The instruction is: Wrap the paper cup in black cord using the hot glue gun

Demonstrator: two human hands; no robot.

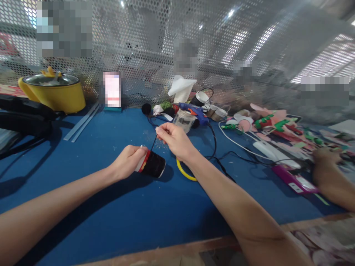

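In the head view, the person's left hand is closed around the pale end of a cup, thumb laid along its upper side. The cup is over the blue table, near the middle of the view; whether it touches the surface cannot be told. It is tipped onto its side, its long axis running from the left hand toward the right and slightly toward the near edge of the table. The black-wrapped end points right, away from the left palm, with a pale rim showing at its tip; a red band lies between the black part and the fingers.

A black cord rises from the cup, slanting up and right to the right hand, whose thumb and fingertips are pinched narrow on it. The right hand is above and to the right of the cup, apart from it.

A clear jar stands just beyond the right hand, with a blue glue gun beside it. A yellow ring lies partly hidden by the right forearm. A lit phone stands upright farther back, right of a yellow pot.
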